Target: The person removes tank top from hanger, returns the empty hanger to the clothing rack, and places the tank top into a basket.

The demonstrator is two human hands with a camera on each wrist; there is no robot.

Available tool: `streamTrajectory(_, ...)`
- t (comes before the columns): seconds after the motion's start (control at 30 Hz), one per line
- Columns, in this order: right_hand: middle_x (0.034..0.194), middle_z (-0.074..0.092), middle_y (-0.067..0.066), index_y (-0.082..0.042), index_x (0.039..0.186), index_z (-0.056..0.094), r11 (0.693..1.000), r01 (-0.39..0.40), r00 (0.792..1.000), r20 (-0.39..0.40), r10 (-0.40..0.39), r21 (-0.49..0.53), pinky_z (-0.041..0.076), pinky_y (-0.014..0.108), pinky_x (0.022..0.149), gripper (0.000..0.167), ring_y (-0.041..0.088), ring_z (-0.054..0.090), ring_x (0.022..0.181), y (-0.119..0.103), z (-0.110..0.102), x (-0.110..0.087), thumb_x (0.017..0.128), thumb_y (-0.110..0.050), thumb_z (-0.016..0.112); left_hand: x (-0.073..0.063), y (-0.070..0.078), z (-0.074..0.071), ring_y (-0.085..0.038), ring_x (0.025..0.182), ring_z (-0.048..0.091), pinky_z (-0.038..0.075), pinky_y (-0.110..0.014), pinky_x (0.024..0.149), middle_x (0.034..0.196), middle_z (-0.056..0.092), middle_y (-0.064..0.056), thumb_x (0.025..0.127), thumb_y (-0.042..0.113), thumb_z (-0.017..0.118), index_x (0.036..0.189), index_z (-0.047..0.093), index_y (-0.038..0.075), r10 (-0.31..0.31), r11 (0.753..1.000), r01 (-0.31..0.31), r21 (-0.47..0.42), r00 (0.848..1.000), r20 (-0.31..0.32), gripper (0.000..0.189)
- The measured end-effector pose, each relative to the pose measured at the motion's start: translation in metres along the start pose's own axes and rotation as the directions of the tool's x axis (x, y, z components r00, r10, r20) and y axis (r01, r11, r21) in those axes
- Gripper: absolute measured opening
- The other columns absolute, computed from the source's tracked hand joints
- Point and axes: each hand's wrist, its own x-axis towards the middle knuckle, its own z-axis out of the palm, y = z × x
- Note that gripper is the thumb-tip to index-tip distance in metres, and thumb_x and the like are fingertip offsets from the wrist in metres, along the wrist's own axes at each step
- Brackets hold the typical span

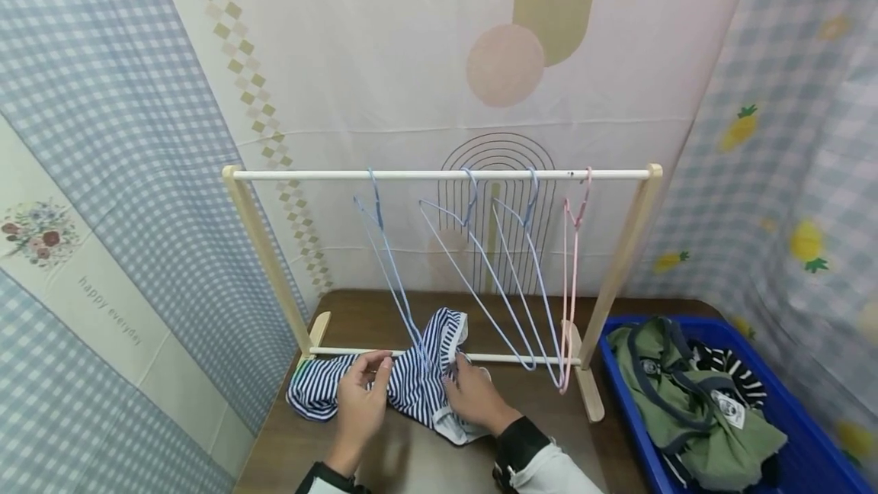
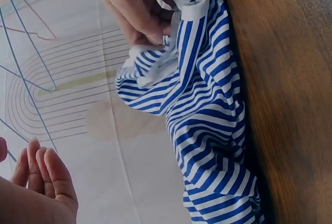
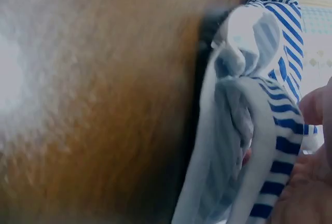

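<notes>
A blue-and-white striped top [image 1: 411,383] with white trim lies bunched on the table beneath a small clothes rack. My right hand [image 1: 473,395] pinches its white-edged opening, and in the right wrist view that trim [image 3: 259,130] gapes into a loop beside the fingers. My left hand [image 1: 363,402] is by the top's left part, fingers loosely bent; the left wrist view shows nothing between its fingers [image 2: 52,175]. From the rail hangs a blue hanger [image 1: 394,273], its lower end overlapping the striped cloth in the head view.
Two more blue hangers [image 1: 483,250] and a pink hanger [image 1: 575,273] hang further right on the rack's white rail [image 1: 425,174]. Right of the rack, a blue basket [image 1: 816,441] contains a green garment [image 1: 686,402] and striped cloth. Patterned curtains surround the brown table [image 1: 418,471].
</notes>
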Motion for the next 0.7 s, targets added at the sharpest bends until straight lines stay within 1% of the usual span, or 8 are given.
streamTrajectory(0.1,0.141,0.062,0.036,0.014,0.153,0.041,1.0,-0.017,0.999,-0.035,0.017,0.002,0.052,0.067,0.108,0.073,0.052,0.061,0.131,-0.001,0.004,0.001,0.107,-0.039,0.06,0.0,0.0,-0.001,-0.002,0.095,0.065,0.057,-0.017,0.08,0.108,0.078,-0.014,0.103,0.006,0.068,0.113,0.076,0.004,0.008,1.0,-0.008,-0.005,1.0,-0.009,0.013)
streamTrajectory(0.17,0.149,0.056,0.036,0.011,0.154,0.044,0.999,-0.021,0.999,-0.049,0.019,-0.036,0.049,0.068,0.112,0.084,0.054,0.055,0.138,-0.003,0.005,0.004,0.101,-0.05,0.066,0.0,0.0,-0.001,-0.001,0.095,0.065,0.057,-0.016,0.08,0.109,0.078,-0.013,0.103,0.006,0.068,0.114,0.075,0.003,0.01,1.0,-0.01,-0.012,1.0,-0.007,0.013)
streamTrajectory(0.3,0.155,0.052,0.034,-0.006,0.158,0.05,0.975,0.018,1.0,-0.014,-0.022,-0.22,0.055,0.068,0.105,0.098,0.052,0.052,0.142,-0.011,0.005,0.012,0.088,-0.07,0.074,-0.001,0.002,-0.002,-0.002,0.097,0.068,0.058,-0.014,0.084,0.111,0.078,-0.018,0.104,0.006,0.067,0.115,0.074,0.0,-0.02,0.999,0.02,-0.042,1.0,-0.003,0.015)
streamTrajectory(0.4,0.157,0.054,0.027,-0.024,0.163,0.045,0.943,0.054,0.998,0.058,-0.037,-0.328,0.058,0.067,0.099,0.106,0.052,0.05,0.146,-0.018,0.005,0.017,0.078,-0.08,0.075,0.0,0.005,-0.003,-0.005,0.096,0.07,0.058,-0.013,0.086,0.111,0.076,-0.023,0.105,0.006,0.065,0.115,0.073,-0.004,-0.082,0.993,0.082,-0.087,0.997,0.002,0.017)
streamTrajectory(0.47,0.161,0.053,0.023,-0.031,0.164,0.042,0.927,0.081,0.993,0.112,-0.042,-0.366,0.058,0.068,0.097,0.11,0.054,0.05,0.145,-0.021,0.005,0.02,0.073,-0.083,0.077,0.002,0.008,-0.003,-0.007,0.093,0.071,0.06,-0.015,0.084,0.109,0.076,-0.024,0.107,0.007,0.062,0.115,0.073,-0.006,-0.143,0.981,0.142,-0.136,0.99,0.003,0.019)
streamTrajectory(0.57,0.168,0.044,0.019,-0.037,0.164,0.041,0.905,0.117,0.983,0.18,-0.046,-0.408,0.057,0.07,0.097,0.111,0.057,0.052,0.143,-0.025,0.006,0.022,0.07,-0.081,0.081,0.005,0.011,-0.003,-0.009,0.089,0.07,0.061,-0.02,0.081,0.103,0.076,-0.016,0.109,0.008,0.06,0.116,0.072,-0.008,-0.214,0.959,0.21,-0.192,0.977,0.0,0.021)
streamTrajectory(0.63,0.171,0.038,0.02,-0.038,0.163,0.043,0.891,0.141,0.976,0.21,-0.053,-0.432,0.057,0.07,0.099,0.109,0.056,0.052,0.143,-0.028,0.006,0.022,0.07,-0.075,0.086,0.006,0.011,-0.003,-0.011,0.089,0.07,0.061,-0.022,0.081,0.103,0.076,-0.016,0.109,0.008,0.058,0.116,0.071,-0.009,-0.226,0.952,0.22,-0.212,0.974,-0.004,0.022)
streamTrajectory(0.7,0.171,0.039,0.018,-0.04,0.162,0.045,0.871,0.152,0.973,0.227,-0.048,-0.467,0.058,0.067,0.101,0.104,0.053,0.051,0.145,-0.028,0.007,0.023,0.072,-0.068,0.089,0.007,0.011,-0.003,-0.009,0.089,0.07,0.061,-0.022,0.082,0.103,0.076,-0.018,0.109,0.007,0.059,0.115,0.071,-0.009,-0.212,0.958,0.205,-0.2,0.977,-0.012,0.022)
